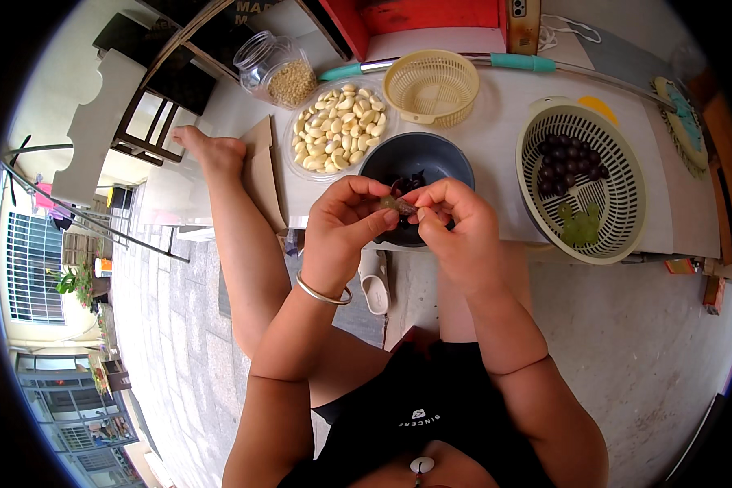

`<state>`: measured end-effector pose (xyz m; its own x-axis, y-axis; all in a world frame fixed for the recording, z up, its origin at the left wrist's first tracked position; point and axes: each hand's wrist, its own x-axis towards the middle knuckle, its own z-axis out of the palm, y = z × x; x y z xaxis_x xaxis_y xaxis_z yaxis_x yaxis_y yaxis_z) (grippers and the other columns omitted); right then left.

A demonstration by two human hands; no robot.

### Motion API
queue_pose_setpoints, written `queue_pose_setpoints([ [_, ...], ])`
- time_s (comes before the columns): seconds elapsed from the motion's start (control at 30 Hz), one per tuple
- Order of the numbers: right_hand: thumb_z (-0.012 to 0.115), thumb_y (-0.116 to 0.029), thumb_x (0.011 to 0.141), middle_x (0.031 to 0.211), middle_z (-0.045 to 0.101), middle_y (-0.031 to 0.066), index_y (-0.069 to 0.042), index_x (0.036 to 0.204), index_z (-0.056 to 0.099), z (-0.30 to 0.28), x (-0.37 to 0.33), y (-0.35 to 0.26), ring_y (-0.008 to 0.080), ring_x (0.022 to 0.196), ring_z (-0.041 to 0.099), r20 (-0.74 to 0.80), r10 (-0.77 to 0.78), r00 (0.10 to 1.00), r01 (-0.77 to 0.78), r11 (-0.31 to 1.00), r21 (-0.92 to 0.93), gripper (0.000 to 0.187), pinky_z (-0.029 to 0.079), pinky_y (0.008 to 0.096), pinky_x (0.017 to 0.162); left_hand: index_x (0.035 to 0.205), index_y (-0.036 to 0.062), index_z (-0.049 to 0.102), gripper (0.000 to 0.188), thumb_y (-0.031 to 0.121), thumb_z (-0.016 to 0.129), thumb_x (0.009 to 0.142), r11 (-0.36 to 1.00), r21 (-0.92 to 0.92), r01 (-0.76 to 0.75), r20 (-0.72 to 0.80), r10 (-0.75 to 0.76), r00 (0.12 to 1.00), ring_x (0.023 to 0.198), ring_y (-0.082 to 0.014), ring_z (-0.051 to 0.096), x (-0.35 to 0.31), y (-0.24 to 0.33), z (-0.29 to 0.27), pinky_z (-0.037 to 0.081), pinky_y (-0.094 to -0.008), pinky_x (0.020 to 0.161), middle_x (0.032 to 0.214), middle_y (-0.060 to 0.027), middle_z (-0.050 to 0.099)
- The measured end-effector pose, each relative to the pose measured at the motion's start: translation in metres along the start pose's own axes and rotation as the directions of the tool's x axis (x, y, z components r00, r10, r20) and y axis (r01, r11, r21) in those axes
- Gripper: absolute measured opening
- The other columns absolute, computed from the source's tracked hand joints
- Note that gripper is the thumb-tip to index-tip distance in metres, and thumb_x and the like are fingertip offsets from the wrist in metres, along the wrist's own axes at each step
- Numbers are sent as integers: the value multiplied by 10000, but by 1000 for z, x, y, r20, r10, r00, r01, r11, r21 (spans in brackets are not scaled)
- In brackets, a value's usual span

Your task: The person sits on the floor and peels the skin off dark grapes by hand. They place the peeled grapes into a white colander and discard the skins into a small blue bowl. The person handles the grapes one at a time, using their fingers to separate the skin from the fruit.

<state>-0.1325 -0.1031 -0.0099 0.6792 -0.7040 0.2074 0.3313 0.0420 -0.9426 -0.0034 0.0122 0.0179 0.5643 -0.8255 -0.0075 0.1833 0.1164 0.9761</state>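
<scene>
Over the dark grey bowl [437,154], both my hands meet with fingertips pinched together. My left hand [346,224] grips the greenish, partly peeled end of a grape [390,202]. The fingers of my right hand [462,230] pinch the dark purplish skin at its other side. Dark purple grape skins [411,180] lie inside the bowl, partly hidden behind my hands. At the right, an oval colander [529,187] holds a bunch of dark grapes [569,163] and a small heap of pale green peeled grapes [580,226].
Left of the bowl is a clear round tray of peeled garlic cloves [337,130]. Behind stand a beige basket [431,85] and a jar of pale grains [289,81]. A pole with teal grips [522,62] crosses the white table [496,106]. A brush [680,122] lies far right.
</scene>
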Motion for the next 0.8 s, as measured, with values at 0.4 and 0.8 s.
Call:
queue_pose_setpoints([
  [0.4,600,48,879,971,725,33,-25,910,621,-2,4,8,16,745,547,-45,-3,999,6,996,84,83,396,189,655,1080,10,606,241,-73,646,858,994,-101,46,90,-37,995,902,-167,649,6,-5,-10,528,-276,789,1054,-90,671],
  [0.8,669,24,768,813,638,102,-45,850,600,-8,16,9,314,747,622,-81,-356,931,277,833,-478,128,498,420,656,1106,22,623,204,-5,635,904,996,-75,42,42,-39,998,873,-171,629,21,18,-18,518,-306,825,1117,-135,685],
])
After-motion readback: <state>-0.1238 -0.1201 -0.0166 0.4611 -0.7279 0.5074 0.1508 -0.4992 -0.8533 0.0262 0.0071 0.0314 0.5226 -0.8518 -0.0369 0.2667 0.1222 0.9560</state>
